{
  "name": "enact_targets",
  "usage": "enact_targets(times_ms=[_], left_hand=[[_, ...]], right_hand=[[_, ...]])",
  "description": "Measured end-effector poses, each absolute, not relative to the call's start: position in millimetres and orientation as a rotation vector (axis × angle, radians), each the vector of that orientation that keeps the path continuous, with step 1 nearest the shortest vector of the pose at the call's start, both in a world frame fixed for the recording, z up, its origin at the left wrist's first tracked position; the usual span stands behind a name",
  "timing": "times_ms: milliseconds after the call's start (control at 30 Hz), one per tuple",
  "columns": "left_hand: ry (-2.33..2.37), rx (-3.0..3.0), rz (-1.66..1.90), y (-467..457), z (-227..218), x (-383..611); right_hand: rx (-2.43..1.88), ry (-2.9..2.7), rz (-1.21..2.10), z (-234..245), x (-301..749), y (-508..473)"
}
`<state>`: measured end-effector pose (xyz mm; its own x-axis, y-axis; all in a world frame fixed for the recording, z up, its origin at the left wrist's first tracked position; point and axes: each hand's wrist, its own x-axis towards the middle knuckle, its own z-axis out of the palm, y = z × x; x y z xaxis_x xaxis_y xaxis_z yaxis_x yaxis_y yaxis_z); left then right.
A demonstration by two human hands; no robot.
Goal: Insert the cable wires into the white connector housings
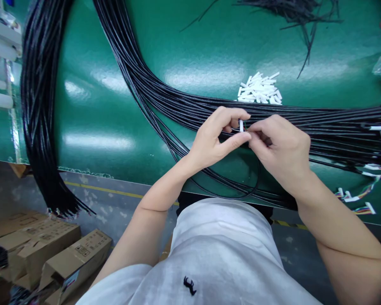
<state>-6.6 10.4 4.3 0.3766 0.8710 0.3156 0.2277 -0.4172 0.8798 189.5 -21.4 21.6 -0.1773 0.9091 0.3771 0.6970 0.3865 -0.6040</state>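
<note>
Black cables (305, 123) crowd the hands; green table (98, 84) leftward lies open.

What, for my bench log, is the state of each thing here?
connector, upright, pinched at the fingertips.
left hand, shut on connector.
cable, looped under the hands, end hidden in the fingers.
right hand, shut on cable.
bundle, curved across the table, one end hanging off.
pile, loose white pieces beyond bundle.
boxes, on the floor.

White connector (241, 125) mostly hidden by fingertips (245, 136); its wire (246, 123) prob. green, too small to tell.
</note>
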Motion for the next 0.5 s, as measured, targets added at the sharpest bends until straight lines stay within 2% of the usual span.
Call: enact_targets(times_ms=[200,400,500], left_hand=[[1.026,1.512,0.990,16.3,0.0,-8.4],[0.992,1.402,0.974,17.8,-4.2,-7.7],[1.001,1.444,0.991,15.1,-2.0,-7.1]], right_hand=[[-1.326,-1.806,0.431,25.9,189.8,-19.9],[-0.980,-1.502,1.273,25.1,199.5,-14.4],[-0.945,-1.589,1.386,28.6,203.0,-12.8]])
